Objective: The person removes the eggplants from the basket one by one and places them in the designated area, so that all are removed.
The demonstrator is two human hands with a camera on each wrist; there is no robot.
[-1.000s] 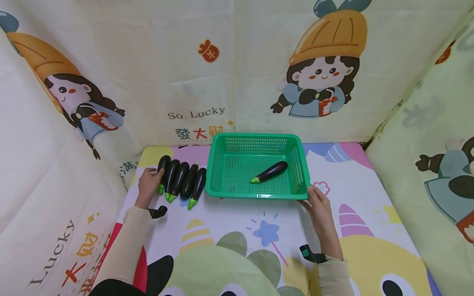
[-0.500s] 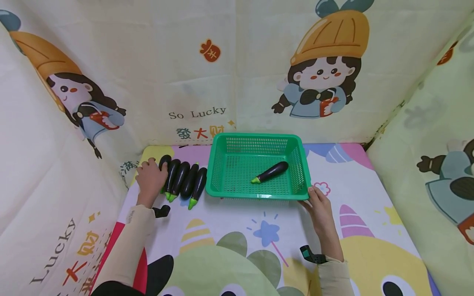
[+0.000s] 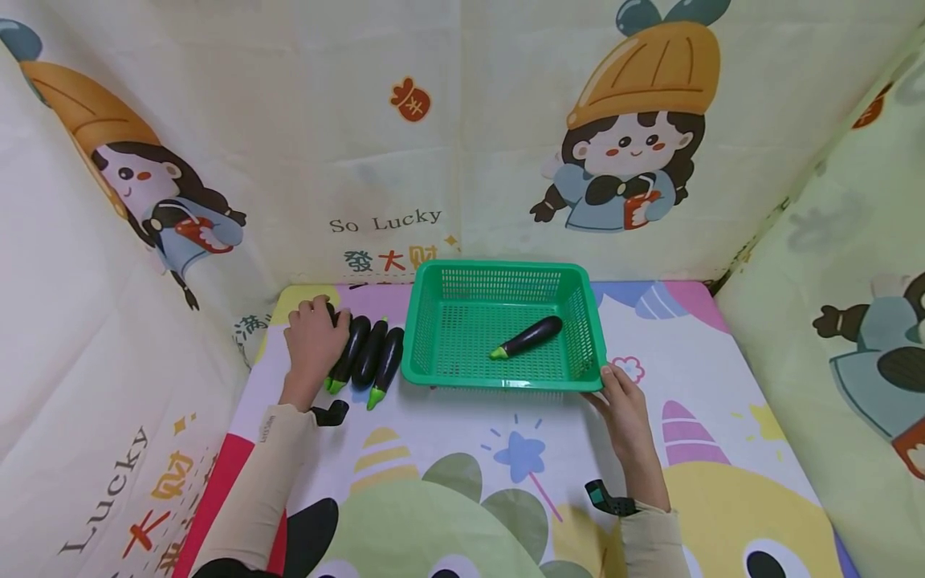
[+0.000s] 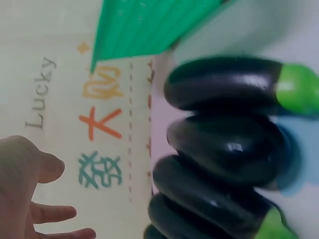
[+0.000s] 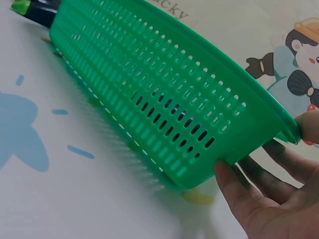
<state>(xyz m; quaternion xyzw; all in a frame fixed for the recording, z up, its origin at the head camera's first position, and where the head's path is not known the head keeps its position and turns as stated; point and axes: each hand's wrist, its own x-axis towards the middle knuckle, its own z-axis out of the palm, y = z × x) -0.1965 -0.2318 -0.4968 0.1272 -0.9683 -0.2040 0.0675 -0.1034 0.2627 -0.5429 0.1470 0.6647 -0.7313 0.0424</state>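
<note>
Several dark purple eggplants point(image 3: 370, 357) with green caps lie side by side left of the basket. Over the leftmost ones is my left hand point(image 3: 312, 341), which hides part of them in the head view. In the left wrist view the left hand point(image 4: 22, 189) has its thumb and fingers extended, with nothing held and the row of eggplants point(image 4: 219, 144) off to its right. My right hand point(image 3: 625, 409) grips the front right corner of a green plastic basket point(image 3: 506, 383), thumb at the rim and fingers against the wall. One eggplant point(image 3: 531, 335) lies inside the basket.
A printed cloth point(image 3: 520, 514) with cartoon figures covers the table. Cream cloth walls point(image 3: 491, 160) rise behind it and at both sides. The basket stands near the back wall, just right of the eggplant row.
My left hand has moved right and slightly up, from beside the leftmost eggplant to over the leftmost ones. The right hand and the basket have stayed in place.
</note>
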